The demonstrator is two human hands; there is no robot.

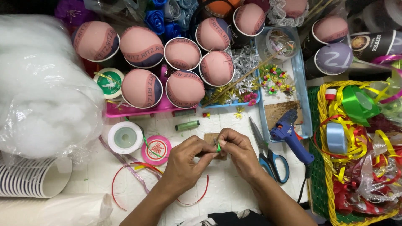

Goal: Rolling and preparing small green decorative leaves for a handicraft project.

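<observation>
At the near middle of the white desk, the left hand and right hand meet fingertip to fingertip, both pinched shut on a small strip of bright green ribbon. Blue-handled scissors and a blue glue gun lie just right of the hands; a pink ribbon spool lies to their left.

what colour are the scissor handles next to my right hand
Blue: the scissors have blue handle loops, seen in the head view.

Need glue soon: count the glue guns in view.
1. The blue glue gun lies right of the scissors, beside the yellow basket; more may be hidden under ribbons.
</observation>
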